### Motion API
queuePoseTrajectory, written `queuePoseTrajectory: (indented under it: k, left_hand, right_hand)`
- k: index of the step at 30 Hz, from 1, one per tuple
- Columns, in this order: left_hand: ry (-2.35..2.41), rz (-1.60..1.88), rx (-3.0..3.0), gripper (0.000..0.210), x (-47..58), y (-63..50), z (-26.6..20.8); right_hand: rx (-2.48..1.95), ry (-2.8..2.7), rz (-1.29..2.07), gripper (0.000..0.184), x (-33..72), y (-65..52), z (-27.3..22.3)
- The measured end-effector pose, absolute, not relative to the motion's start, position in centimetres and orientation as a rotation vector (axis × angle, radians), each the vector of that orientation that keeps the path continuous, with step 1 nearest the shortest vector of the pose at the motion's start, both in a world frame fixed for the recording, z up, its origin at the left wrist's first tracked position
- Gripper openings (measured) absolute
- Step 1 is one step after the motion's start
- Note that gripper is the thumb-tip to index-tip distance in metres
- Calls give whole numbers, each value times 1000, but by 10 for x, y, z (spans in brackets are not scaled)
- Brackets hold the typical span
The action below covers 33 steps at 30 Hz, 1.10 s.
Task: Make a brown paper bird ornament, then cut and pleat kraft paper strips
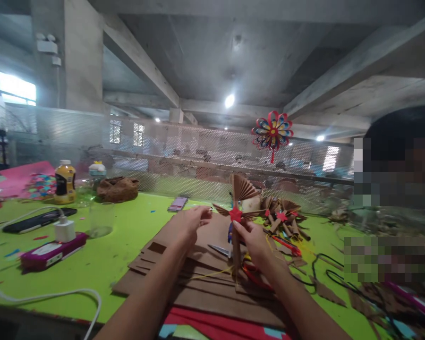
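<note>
My right hand (253, 241) is closed around the stem of a brown pleated-paper craft (235, 245), held upright. At its front sits a red star (235, 214), with my thumb against its lower edge. A pleated fan (246, 189) spreads from the top, and smaller folded wings stick out at both sides. To the left of the craft, my left hand (197, 221) hangs in the air with loosely curled fingers apart, holding nothing that I can see. Scissors (219, 250) lie behind the stem on stacked brown cardboard sheets (184, 278), beside a thin yellow string (212, 273).
More pleated crafts (281, 217) are piled at right, near a black cord (326, 276) and paper scraps. At left are a purple power strip (53, 252) with a white charger (64, 231), a phone (38, 220), a plastic cup (102, 221) and a bottle (65, 182). Another person sits at right.
</note>
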<state>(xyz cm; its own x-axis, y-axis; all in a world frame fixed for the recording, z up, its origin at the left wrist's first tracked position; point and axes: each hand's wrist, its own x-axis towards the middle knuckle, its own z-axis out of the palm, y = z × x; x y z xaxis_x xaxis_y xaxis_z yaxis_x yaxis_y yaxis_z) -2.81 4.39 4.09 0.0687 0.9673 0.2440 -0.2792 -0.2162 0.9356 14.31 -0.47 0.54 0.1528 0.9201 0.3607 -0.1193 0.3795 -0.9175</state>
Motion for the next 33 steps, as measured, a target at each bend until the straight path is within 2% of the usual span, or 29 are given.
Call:
queuePoseTrajectory:
  k: [6,9,16,22,33]
  left_hand:
    - [833,1794,1573,27,-37,57,104]
    - [841,1771,1679,29,-33,55,118]
    - [710,1495,1534,27,-27,41,115]
    - [728,1595,1493,29,-23,45,113]
    - [483,1580,1287,28,-18,53,83]
  right_hand:
    - [-943,-1360,894,44,135,-23,15]
    - [-990,-1454,828,44,133,-28,18]
    - [-1106,-1460,776,40,132,-32,24]
    - [-998,-1419,793,39,134,-28,21]
    - [-736,-1109,1080,37,135,-17,11]
